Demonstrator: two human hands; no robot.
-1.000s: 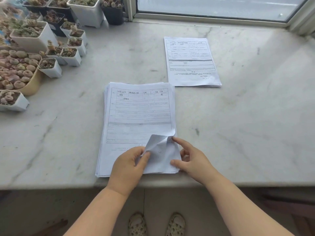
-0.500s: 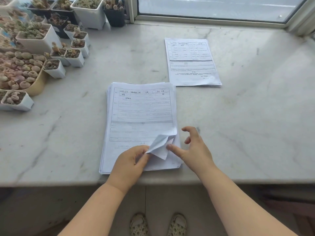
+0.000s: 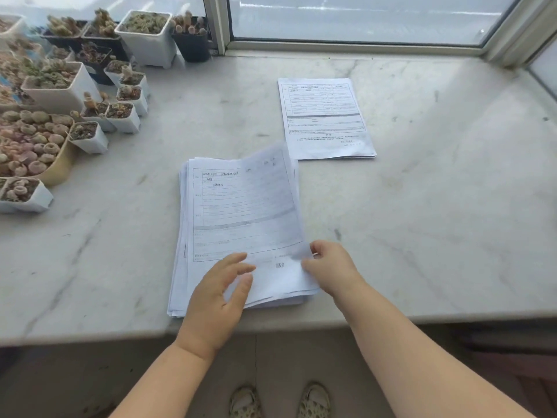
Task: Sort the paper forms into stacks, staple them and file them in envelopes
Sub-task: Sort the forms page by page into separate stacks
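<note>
We found the right hand (image 3: 330, 267) pinching the top sheet (image 3: 250, 206) at its near right corner, above the main stack (image 3: 180, 267); left hand (image 3: 217, 297) spread. We judged it light, limp, easily creased.

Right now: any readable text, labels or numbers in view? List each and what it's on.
None can be quoted.
Top sheet, pinched by the right hand: printed table with handwritten entries, too blurred to read.
Far form: printed table and fine print, too small to read.
Plant pots: no labels visible.
Left hand hovers open above the stack.
</note>
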